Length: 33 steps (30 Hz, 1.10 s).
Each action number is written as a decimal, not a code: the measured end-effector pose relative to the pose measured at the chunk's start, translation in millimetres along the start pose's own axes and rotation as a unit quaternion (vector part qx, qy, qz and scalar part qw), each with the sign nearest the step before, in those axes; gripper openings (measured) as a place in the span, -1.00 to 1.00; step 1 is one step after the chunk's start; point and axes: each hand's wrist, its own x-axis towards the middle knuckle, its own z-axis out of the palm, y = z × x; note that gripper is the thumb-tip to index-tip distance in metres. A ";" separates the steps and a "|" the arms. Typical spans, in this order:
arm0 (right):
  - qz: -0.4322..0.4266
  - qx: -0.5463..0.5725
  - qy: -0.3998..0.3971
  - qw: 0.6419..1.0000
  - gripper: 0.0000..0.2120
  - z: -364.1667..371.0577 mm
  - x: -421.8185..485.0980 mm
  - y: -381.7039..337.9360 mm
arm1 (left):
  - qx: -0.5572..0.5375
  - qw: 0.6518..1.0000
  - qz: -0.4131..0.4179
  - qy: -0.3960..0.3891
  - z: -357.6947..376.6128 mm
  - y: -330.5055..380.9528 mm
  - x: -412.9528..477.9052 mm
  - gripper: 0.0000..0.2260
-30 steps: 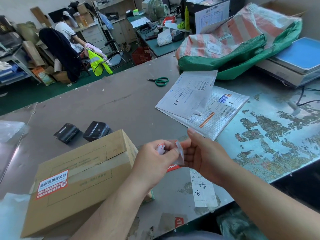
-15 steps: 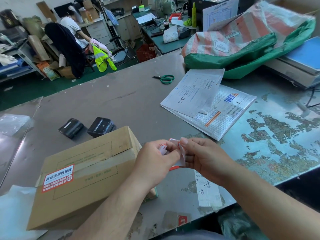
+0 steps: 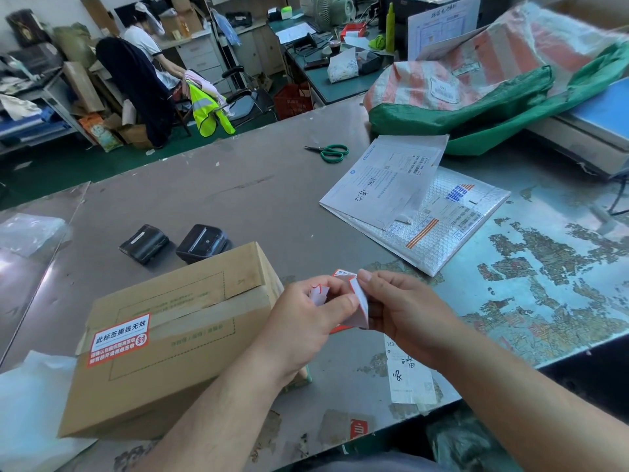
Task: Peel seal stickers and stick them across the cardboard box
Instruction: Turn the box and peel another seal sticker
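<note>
A brown cardboard box (image 3: 177,338) lies on the table at the lower left, its top seam taped. One red and white seal sticker (image 3: 119,340) is stuck across its left end. Just right of the box, both hands meet over the table. My left hand (image 3: 306,328) pinches a small white and red sticker piece (image 3: 319,294). My right hand (image 3: 405,315) pinches the sticker backing sheet (image 3: 359,303), which is bent between the two hands. Part of the sheet is hidden behind my fingers.
Two small black devices (image 3: 173,243) sit beyond the box. Envelopes and a bubble mailer (image 3: 415,206) lie to the right, green scissors (image 3: 332,152) farther back, a striped sack (image 3: 476,83) at the back right. A paper label (image 3: 410,373) is stuck near the table's front edge.
The hands stay together just right of the box. The fingers have shifted on the sheet, which is now bent more between them. The camera has moved slightly.
</note>
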 end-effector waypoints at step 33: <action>-0.031 -0.017 0.123 0.992 -0.77 -0.3 -5.7 7.3 | -0.084 0.993 -0.079 0.038 1.3 -18.6 -0.5 -0.75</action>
